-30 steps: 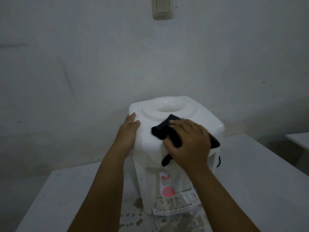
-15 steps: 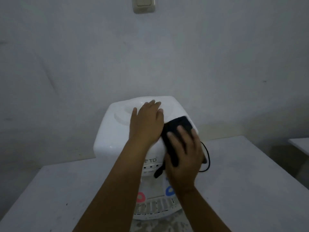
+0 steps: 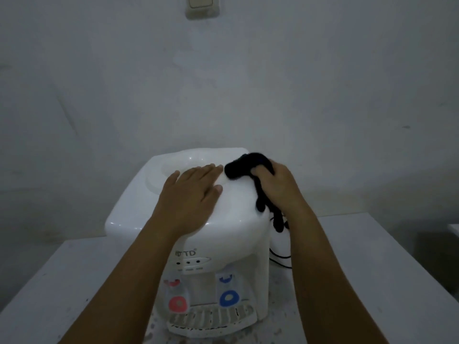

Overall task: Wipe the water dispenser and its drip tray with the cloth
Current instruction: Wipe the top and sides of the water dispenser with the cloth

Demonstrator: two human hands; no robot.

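Glossy white plastic dispenser [image 3: 231, 219]; soft matt black cloth [image 3: 244, 165].

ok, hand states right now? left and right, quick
Left hand: open, fingers straight, resting flat on top of the water dispenser.
Right hand: closed, gripping the black cloth at the dispenser's top right edge.

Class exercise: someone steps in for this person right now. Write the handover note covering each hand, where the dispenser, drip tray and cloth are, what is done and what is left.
Left hand: open, flat on top of the water dispenser, steadying it.
Right hand: grip curled round the black cloth, at the top's far right edge; a tail of cloth hangs down the right side.
Dispenser stands on the white table, drip tray at its front base.
Done: wiping of the top is under way; how much is clean cannot be told.
Left: the front, the sides and the drip tray, which the cloth is nowhere near.
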